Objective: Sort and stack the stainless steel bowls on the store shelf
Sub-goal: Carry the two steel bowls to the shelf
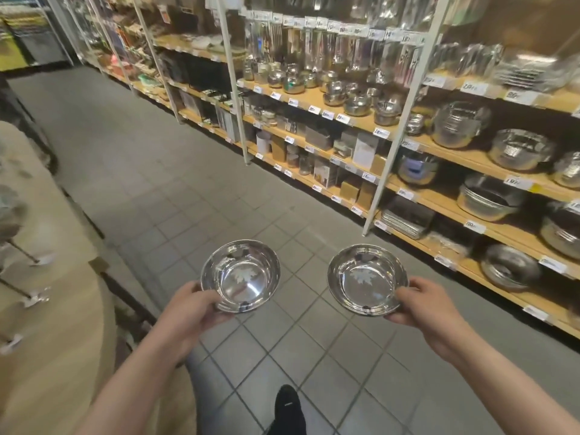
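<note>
I hold two small stainless steel bowls over the tiled aisle floor, each with a leaf mark inside. My left hand grips the near left rim of the deeper bowl. My right hand pinches the near right rim of the shallower bowl. Both bowls face up and stand about a hand's width apart. The store shelf with more steel bowls runs along the right.
Wooden shelves on white posts hold steel pots, large bowls, trays and price tags. A pale round display stands at the left. My black shoe shows on the grey tile floor.
</note>
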The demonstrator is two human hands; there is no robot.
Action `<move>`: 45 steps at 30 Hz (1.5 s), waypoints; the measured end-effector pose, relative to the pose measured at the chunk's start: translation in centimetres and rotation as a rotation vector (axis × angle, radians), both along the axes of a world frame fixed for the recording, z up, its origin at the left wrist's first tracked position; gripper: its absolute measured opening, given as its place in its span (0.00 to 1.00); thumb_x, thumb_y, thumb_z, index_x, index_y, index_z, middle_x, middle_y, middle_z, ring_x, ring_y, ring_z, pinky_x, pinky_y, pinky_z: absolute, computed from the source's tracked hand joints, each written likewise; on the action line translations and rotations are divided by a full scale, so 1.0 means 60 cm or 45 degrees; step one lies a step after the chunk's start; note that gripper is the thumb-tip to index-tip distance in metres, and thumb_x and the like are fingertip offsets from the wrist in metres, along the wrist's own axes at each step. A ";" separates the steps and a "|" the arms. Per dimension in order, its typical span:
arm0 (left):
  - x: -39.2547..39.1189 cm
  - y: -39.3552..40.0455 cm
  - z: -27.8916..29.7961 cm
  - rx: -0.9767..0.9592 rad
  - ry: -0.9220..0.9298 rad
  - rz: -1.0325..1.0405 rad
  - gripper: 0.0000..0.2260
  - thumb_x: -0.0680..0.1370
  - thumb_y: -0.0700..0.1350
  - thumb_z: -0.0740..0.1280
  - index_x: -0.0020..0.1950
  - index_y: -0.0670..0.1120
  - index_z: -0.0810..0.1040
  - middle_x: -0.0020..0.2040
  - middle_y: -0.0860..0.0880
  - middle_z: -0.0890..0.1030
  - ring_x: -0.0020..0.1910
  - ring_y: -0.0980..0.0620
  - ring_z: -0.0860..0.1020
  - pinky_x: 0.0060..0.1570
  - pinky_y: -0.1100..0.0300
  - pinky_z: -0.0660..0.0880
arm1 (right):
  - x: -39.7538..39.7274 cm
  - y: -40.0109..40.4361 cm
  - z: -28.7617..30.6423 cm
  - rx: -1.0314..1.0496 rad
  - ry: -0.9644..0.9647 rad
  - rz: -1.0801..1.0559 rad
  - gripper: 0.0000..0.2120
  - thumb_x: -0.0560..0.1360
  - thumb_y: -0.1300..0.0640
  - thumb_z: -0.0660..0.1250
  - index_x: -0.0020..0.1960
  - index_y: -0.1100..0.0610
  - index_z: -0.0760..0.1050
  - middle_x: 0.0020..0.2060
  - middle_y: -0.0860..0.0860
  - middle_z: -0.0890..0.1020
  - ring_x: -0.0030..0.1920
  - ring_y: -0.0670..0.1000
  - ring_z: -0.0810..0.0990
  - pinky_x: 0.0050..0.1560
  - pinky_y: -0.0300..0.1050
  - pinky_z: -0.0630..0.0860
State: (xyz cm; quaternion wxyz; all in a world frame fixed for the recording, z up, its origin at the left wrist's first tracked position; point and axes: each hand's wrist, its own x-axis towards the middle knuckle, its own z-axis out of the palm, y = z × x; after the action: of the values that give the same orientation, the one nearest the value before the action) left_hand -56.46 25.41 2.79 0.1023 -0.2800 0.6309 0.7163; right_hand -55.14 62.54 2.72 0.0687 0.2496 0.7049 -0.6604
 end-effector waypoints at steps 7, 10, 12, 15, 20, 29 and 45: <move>-0.231 -0.029 0.027 -0.018 -0.011 0.022 0.13 0.74 0.25 0.65 0.57 0.33 0.73 0.37 0.42 0.79 0.24 0.55 0.81 0.33 0.56 0.84 | -0.226 -0.009 0.008 -0.055 -0.013 -0.055 0.11 0.76 0.69 0.66 0.57 0.63 0.77 0.40 0.57 0.88 0.43 0.58 0.88 0.38 0.45 0.84; -0.324 -0.037 0.026 -0.046 -0.001 0.009 0.14 0.73 0.25 0.65 0.57 0.33 0.73 0.39 0.41 0.79 0.24 0.56 0.80 0.36 0.54 0.85 | -0.312 -0.005 0.010 -0.047 -0.005 -0.080 0.10 0.76 0.69 0.66 0.57 0.63 0.77 0.41 0.57 0.88 0.42 0.58 0.88 0.39 0.46 0.85; -0.384 -0.040 0.020 -0.065 -0.029 -0.006 0.14 0.73 0.27 0.66 0.57 0.34 0.74 0.41 0.41 0.80 0.28 0.53 0.82 0.37 0.55 0.84 | -0.369 -0.007 0.006 -0.062 -0.007 -0.091 0.11 0.76 0.69 0.66 0.57 0.61 0.78 0.40 0.57 0.88 0.42 0.57 0.88 0.39 0.46 0.84; -0.473 -0.042 0.005 -0.072 -0.064 0.006 0.11 0.73 0.27 0.66 0.54 0.34 0.75 0.39 0.41 0.83 0.32 0.49 0.85 0.34 0.57 0.83 | -0.458 -0.009 -0.004 -0.072 -0.012 -0.082 0.12 0.76 0.69 0.66 0.57 0.59 0.78 0.40 0.56 0.88 0.42 0.57 0.88 0.38 0.45 0.84; -0.640 -0.040 -0.015 -0.089 -0.094 0.052 0.09 0.73 0.27 0.65 0.52 0.36 0.76 0.39 0.41 0.83 0.32 0.49 0.84 0.31 0.60 0.81 | -0.639 0.001 -0.024 -0.041 -0.013 -0.056 0.08 0.76 0.70 0.65 0.52 0.62 0.78 0.42 0.60 0.86 0.39 0.56 0.88 0.36 0.45 0.84; -0.962 -0.076 0.025 -0.127 -0.015 0.156 0.08 0.75 0.27 0.63 0.51 0.35 0.77 0.34 0.43 0.84 0.31 0.49 0.84 0.29 0.62 0.81 | -1.016 0.029 0.022 -0.004 0.018 0.008 0.07 0.77 0.69 0.65 0.52 0.61 0.78 0.43 0.59 0.87 0.40 0.55 0.88 0.34 0.41 0.83; -1.528 -0.284 -0.028 -0.141 -0.065 0.147 0.09 0.75 0.28 0.64 0.55 0.34 0.76 0.44 0.38 0.79 0.33 0.48 0.82 0.29 0.62 0.81 | -1.561 -0.124 0.008 -0.028 -0.040 -0.078 0.07 0.80 0.67 0.64 0.56 0.61 0.78 0.46 0.59 0.87 0.42 0.56 0.88 0.34 0.40 0.83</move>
State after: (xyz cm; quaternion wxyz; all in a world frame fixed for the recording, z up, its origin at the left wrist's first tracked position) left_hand -148.16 8.40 1.14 0.0613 -0.3394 0.6494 0.6777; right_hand -148.78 55.10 3.18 0.0622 0.2809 0.6884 -0.6659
